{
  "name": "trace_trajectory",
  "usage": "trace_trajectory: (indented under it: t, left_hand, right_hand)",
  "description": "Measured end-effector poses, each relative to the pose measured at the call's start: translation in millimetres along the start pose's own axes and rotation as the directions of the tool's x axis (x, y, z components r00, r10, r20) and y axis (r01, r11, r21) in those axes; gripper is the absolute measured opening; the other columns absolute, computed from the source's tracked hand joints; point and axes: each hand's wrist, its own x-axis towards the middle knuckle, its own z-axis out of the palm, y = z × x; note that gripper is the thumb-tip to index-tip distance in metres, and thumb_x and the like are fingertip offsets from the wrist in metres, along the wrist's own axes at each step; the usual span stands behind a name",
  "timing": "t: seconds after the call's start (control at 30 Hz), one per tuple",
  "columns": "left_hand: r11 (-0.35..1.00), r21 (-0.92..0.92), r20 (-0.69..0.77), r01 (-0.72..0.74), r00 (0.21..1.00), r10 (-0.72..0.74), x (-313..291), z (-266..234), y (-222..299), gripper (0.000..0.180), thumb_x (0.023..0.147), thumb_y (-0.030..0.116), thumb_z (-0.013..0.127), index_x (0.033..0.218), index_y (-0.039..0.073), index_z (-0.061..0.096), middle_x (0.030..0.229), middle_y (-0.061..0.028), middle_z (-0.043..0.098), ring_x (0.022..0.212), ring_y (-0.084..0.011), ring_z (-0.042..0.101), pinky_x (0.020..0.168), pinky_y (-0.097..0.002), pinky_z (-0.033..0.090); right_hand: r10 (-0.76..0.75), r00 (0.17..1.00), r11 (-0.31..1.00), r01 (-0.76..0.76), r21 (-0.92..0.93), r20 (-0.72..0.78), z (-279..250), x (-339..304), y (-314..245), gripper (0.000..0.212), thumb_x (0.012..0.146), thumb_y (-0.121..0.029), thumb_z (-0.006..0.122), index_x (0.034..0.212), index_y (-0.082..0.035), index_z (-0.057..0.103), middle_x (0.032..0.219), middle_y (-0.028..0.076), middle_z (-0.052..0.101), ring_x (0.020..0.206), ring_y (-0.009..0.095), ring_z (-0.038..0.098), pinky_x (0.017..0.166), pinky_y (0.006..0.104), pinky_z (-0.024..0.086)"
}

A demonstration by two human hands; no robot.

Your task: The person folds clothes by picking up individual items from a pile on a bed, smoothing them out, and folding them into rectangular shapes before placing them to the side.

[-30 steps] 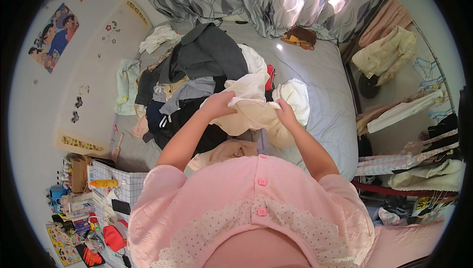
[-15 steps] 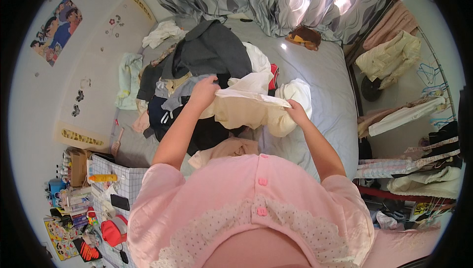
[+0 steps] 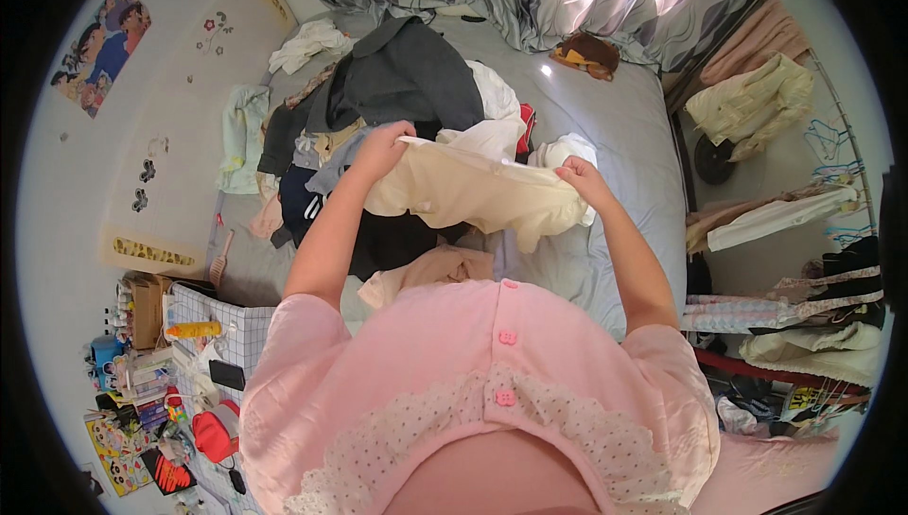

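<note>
A cream garment point(image 3: 473, 189) hangs spread wide above the bed point(image 3: 638, 174), softly creased.

Two hands point(image 3: 383, 150) are gripping one cream garment point(image 3: 463, 184); three pink buttons point(image 3: 508, 337) are showing; one hairbrush point(image 3: 218, 269), one red cap point(image 3: 214, 436) and one black phone point(image 3: 227, 374) are lying leftward.

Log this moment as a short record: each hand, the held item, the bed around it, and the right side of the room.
Left hand: left hand gripping the upper edge of a cream fabric garment
Right hand: right hand gripping the other end of that edge
Held item: stretched between both hands, lower part hanging loose
Bed: grey-sheeted bed, with a dark grey cloth garment atop mixed clothes
Right side: pale cream jacket and blue hangers on a rail
</note>
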Motion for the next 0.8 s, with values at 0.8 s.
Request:
trace_trajectory:
  t: [0.8]
  left_hand:
    - [0.701,-0.024,0.240,0.713,0.684,-0.688,-5,71,-28,0.033,0.082,0.029,0.037,0.097,0.007,0.057,0.094,-0.0128,0.060,0.085,-0.0280,0.058,0.076,-0.0413,0.045]
  right_hand:
    - [0.549,0.827,0.631,-0.311,0.711,-0.124,12,19,88,0.041,0.087,-0.034,0.031,0.102,0.000,0.048,0.094,0.021,0.056,0.087,0.032,0.056,0.078,0.0434,0.047]
